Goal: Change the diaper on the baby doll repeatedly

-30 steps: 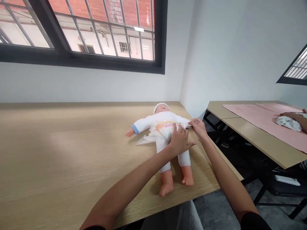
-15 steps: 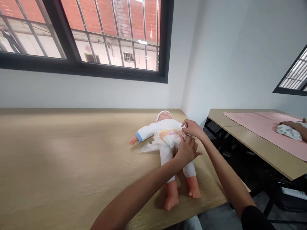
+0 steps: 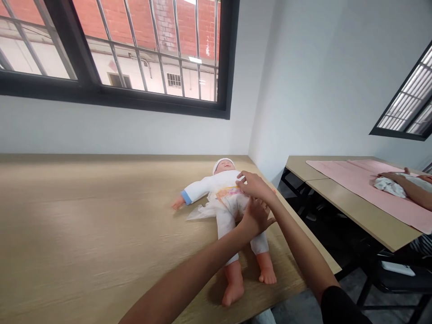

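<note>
A baby doll (image 3: 221, 182) in a white cap and white clothes lies on its back on the wooden table. Around its waist is a white diaper (image 3: 232, 194) with a yellow and pink printed band. Thin white sheer material (image 3: 202, 211) spreads from the diaper onto the tabletop at the left. My left hand (image 3: 257, 217) rests at the hip on the right side, thumb stretched out and fingertips partly hidden. Just above the belly, my right hand (image 3: 254, 184) has bent fingers held apart, with nothing visible between them. My wrists and hands hide that side of the diaper.
The wooden table (image 3: 101, 225) ends at a near edge below the doll's feet. To the right, across a gap, another table (image 3: 354, 202) carries a pink mat (image 3: 340, 173). Another person's hand (image 3: 393, 176) rests there on white cloth. A black chair (image 3: 398, 279) holds a white object.
My right hand has moved left and over the doll's belly, its fingers loosening from the diaper's side. My left hand stays at the hip. The view has turned slightly right.
</note>
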Demonstrator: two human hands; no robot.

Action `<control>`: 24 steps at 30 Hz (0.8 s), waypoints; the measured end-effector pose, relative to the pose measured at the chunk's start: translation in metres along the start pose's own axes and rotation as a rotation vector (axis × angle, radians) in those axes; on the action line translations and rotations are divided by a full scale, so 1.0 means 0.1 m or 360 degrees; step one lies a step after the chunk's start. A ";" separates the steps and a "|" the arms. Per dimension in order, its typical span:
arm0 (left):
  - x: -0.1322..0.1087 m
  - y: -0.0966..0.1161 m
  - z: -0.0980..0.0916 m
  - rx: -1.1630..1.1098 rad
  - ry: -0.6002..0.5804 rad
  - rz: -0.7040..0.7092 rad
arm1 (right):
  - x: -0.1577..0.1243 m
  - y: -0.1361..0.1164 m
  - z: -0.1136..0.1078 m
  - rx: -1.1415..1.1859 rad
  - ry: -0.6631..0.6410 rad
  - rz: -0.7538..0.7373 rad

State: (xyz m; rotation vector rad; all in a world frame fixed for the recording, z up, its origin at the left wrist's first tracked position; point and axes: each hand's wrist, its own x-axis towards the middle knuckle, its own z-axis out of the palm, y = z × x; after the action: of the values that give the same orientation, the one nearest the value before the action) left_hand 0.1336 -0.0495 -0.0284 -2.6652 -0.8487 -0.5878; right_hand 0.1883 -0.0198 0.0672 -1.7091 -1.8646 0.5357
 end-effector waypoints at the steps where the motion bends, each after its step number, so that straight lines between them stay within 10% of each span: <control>1: -0.01 -0.01 -0.02 -0.0031 0.0034 -0.0013 | 0.00 0.01 -0.04 0.0128 -0.0035 -0.0042; 6: -0.08 -0.04 -0.06 -0.0036 0.0082 -0.0091 | 0.00 0.07 -0.33 0.0692 -0.0101 -0.0345; 14: -0.06 -0.11 -0.14 0.0080 -0.0032 0.0064 | 0.21 0.42 -0.39 0.0037 -0.0411 -0.0655; 24: -0.02 -0.05 -0.18 0.0098 -0.0180 0.0148 | 0.34 0.59 -0.31 0.0133 -0.0589 -0.0605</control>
State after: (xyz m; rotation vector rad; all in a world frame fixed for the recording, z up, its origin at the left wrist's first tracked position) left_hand 0.1241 -0.0532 -0.0131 -2.6858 -0.7549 -0.3858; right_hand 0.2516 0.0187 0.0585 -1.2145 -2.3182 0.7974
